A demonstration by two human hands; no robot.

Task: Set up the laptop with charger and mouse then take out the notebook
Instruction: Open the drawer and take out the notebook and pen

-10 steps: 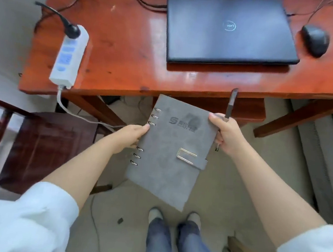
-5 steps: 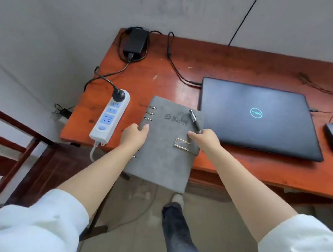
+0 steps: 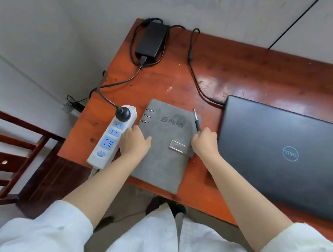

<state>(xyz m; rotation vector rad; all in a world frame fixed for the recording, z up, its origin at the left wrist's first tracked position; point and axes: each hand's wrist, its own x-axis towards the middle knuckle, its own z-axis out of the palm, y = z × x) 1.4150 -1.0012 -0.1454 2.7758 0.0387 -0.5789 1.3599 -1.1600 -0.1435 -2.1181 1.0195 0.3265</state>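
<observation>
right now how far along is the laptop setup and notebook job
Mostly done. The charger is plugged into the power strip, and its cable reaches the closed laptop. The mouse is out of view, so I can't confirm it. In hand: the notebook lies on the desk, with the left hand and right hand at its sides; the right also holds a pen. Left: letting go.

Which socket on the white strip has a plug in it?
The farthest one on the power strip, at its top end, holds the round black plug. The blue sockets nearer the left hand sit empty.
</observation>
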